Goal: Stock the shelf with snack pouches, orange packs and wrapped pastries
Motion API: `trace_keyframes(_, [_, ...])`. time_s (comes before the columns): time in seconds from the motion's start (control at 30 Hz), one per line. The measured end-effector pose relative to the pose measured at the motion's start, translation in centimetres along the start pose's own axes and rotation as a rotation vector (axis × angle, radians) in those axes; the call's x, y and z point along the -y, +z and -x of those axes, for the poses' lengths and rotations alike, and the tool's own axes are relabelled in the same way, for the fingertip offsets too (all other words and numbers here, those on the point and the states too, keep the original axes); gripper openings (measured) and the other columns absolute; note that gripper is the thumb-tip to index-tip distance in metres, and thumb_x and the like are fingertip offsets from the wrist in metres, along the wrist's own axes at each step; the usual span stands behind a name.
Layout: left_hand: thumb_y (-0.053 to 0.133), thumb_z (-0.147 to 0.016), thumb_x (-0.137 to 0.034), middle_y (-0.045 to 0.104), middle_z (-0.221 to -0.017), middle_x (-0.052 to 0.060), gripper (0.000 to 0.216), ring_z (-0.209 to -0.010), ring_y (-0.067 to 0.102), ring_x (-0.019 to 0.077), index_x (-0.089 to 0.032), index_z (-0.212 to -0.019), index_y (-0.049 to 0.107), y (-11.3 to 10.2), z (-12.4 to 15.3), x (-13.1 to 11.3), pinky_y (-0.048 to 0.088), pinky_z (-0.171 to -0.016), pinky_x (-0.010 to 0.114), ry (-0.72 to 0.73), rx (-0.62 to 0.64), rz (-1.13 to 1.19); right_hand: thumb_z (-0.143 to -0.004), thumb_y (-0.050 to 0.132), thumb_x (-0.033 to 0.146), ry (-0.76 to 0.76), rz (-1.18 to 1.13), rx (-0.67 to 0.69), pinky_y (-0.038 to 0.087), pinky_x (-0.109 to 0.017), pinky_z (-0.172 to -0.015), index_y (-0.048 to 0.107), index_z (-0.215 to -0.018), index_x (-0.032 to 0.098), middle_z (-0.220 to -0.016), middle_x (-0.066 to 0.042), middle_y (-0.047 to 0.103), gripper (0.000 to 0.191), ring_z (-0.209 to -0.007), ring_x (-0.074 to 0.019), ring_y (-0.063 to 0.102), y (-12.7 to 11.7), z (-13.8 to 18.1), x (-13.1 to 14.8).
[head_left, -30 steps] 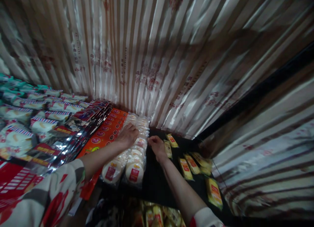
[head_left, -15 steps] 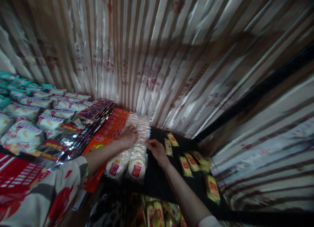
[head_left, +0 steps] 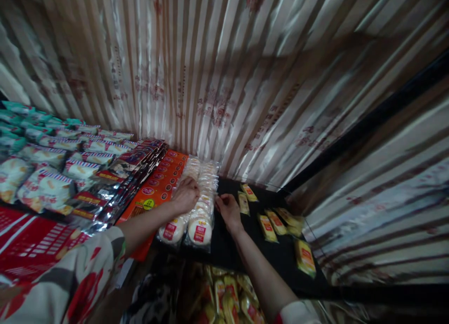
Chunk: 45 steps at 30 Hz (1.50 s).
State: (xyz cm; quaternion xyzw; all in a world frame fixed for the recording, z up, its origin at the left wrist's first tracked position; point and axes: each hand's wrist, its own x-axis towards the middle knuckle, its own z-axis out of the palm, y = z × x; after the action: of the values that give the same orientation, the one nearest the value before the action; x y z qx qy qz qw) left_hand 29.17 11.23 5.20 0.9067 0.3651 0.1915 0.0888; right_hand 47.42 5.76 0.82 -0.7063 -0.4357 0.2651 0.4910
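Two rows of round white buns in clear wrappers with red labels (head_left: 199, 230) lie on a black shelf (head_left: 280, 256). My left hand (head_left: 185, 195) rests on top of the left row, fingers curled down over the packets. My right hand (head_left: 228, 207) touches the right edge of the right row, fingers bent against the wrappers. Small yellow packets (head_left: 268, 228) lie scattered on the black shelf just right of my right hand.
Orange packets (head_left: 157, 186) and dark foil packets (head_left: 119, 169) lie in rows left of the buns, with white and green bags (head_left: 45, 188) farther left. A striped foil wall (head_left: 224, 81) backs the shelf. More yellow packets (head_left: 228, 298) fill a lower shelf.
Both hands have stayed on the bun rows; my right hand has moved slightly closer against the right row. The view has shifted a little, so everything sits higher and rightward.
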Motion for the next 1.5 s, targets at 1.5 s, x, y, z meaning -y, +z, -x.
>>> trace_keyframes(1.5, [0.048, -0.075, -0.007, 0.059, -0.093, 0.005, 0.015, -0.114, 0.043, 0.0245, -0.019, -0.075, 0.057, 1.7, 1.5, -0.5, 0.037, -0.102, 0.046, 0.007, -0.214, 0.143, -0.066, 0.06, 0.052, 0.023, 0.146, 0.021, 0.041, -0.027, -0.061, 0.057, -0.077, 0.022, -0.067, 0.002, 0.06, 0.031, -0.062, -0.0154, 0.055, -1.5, 3.7, 1.7])
